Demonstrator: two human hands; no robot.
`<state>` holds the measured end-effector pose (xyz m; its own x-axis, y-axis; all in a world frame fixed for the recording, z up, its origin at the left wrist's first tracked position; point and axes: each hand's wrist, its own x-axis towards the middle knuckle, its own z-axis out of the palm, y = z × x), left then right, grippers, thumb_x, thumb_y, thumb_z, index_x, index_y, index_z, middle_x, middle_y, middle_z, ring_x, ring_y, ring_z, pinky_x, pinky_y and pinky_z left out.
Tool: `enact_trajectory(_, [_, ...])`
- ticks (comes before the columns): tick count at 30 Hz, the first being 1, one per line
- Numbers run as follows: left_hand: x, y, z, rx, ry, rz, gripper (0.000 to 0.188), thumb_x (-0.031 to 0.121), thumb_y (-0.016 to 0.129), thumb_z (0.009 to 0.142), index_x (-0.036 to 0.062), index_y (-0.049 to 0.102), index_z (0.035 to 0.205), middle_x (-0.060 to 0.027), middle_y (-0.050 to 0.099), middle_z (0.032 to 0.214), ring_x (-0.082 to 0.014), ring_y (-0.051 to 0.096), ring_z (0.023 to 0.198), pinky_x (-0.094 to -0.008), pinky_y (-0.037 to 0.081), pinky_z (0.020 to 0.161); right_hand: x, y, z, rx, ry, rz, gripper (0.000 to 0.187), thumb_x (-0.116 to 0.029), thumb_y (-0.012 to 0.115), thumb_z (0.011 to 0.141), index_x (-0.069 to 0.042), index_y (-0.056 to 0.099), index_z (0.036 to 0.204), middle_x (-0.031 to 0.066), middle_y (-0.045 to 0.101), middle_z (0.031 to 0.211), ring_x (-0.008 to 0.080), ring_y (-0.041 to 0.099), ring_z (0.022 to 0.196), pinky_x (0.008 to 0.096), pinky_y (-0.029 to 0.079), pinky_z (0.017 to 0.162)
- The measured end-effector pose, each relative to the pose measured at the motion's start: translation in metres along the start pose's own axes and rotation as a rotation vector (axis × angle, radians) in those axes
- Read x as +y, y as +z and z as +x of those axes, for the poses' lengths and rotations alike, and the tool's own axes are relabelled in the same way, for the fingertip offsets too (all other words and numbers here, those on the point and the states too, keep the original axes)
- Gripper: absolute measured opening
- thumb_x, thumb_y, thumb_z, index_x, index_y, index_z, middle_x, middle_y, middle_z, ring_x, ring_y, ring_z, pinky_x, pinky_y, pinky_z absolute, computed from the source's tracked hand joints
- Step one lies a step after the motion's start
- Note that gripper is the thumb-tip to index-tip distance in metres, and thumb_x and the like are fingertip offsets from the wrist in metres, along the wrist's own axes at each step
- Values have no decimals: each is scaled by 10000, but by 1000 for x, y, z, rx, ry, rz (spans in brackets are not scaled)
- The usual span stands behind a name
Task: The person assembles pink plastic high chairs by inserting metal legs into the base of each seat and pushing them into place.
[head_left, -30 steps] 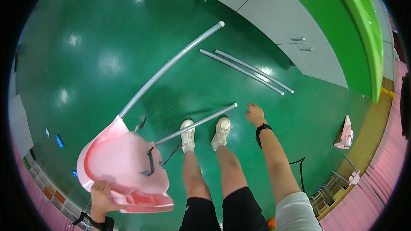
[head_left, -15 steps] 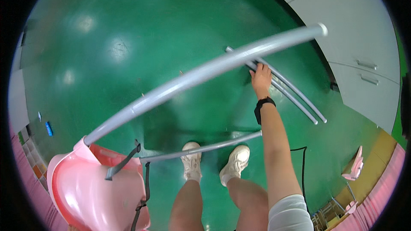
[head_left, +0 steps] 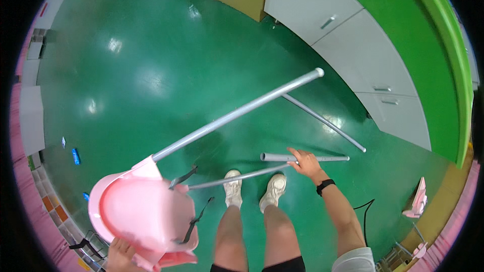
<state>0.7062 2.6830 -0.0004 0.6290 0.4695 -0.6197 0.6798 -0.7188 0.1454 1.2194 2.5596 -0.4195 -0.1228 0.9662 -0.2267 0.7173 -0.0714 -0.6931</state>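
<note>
A pink plastic child's chair seat [head_left: 143, 211] lies at the lower left, with dark straps on it. Two silvery tube legs stick out from it toward the right: a long upper leg [head_left: 237, 113] with a white end cap, and a lower leg [head_left: 242, 177] passing over my shoes. At the seat's near rim, my left hand [head_left: 121, 256] grips the edge. My right hand [head_left: 306, 163] is closed round a loose grey tube leg [head_left: 275, 157], whose open end points left beside the lower leg. Another loose tube leg [head_left: 322, 117] lies on the floor beyond.
White cabinets [head_left: 348, 45] and a green counter [head_left: 433, 35] stand at the upper right. A pink part [head_left: 417, 201] lies on the right, near a black cord [head_left: 369, 211]. Small blue objects [head_left: 75, 156] are on the green floor [head_left: 151, 70] at left.
My right hand has lifted one of the two loose legs and brought it nearer. The other leg stays on the floor. My left hand has come into view on the seat.
</note>
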Motion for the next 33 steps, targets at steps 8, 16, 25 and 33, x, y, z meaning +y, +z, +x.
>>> enact_trajectory(8, [40, -91, -86, 125, 1, -124, 626, 429, 823, 521, 41, 646, 979, -168, 634, 983, -349, 600, 914, -472, 442, 878, -323, -205, -143, -46, 53, 314, 376, -452, 668, 809, -85, 593, 781, 110, 573, 619, 304, 579, 559, 392, 441, 512])
enact_trajectory(16, [55, -126, -119, 118, 148, -143, 506, 400, 791, 538, 105, 656, 926, -85, 600, 818, -258, 584, 845, -377, 404, 760, -502, -266, -214, -510, -121, 60, 488, -420, 635, 849, -65, 433, 1117, 167, 601, 648, 392, 618, 644, 455, 485, 577])
enact_trajectory(25, [63, -164, -135, 198, 238, -162, 444, 384, 773, 548, 124, 650, 886, -41, 564, 770, -213, 552, 794, -344, 363, 739, -564, -248, -191, -515, 281, 475, 349, -408, 486, 951, -101, 470, 1117, 254, 584, 716, 430, 602, 814, 476, 452, 711])
enact_trajectory(33, [63, -149, -139, 251, 268, -162, 386, 354, 750, 537, 126, 665, 838, -41, 587, 750, -212, 574, 762, -331, 380, 719, -554, -221, -196, -527, 337, 580, 447, -472, 464, 959, -56, 593, 860, 86, 476, 557, 205, 441, 491, 329, 376, 492])
